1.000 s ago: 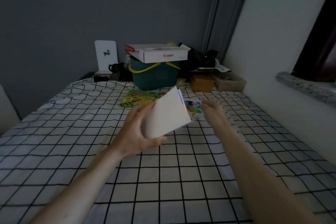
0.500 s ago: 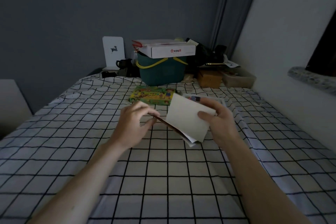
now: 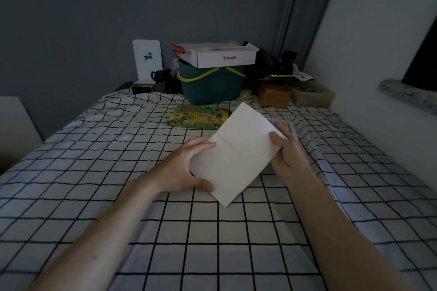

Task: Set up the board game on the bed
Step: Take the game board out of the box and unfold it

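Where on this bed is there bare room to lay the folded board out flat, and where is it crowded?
Bare checked sheet lies left of the left hand, and more between the forearms toward the near edge. It is crowded at the far end: the colourful game box, the green basket and the brown box. Both hands, the right hand included, hold the folded board.

- Folded paper board (image 3: 238, 156): plain white, faint crease lines.
- Flat cardboard game box (image 3: 198, 117): yellow-green, multicoloured cartoon print.
- Bed sheet (image 3: 201, 231): white, black grid pattern.
- Plastic basket (image 3: 210, 87): dark green, yellow handle.
- Cardboard carton (image 3: 224, 56): white, red logo.
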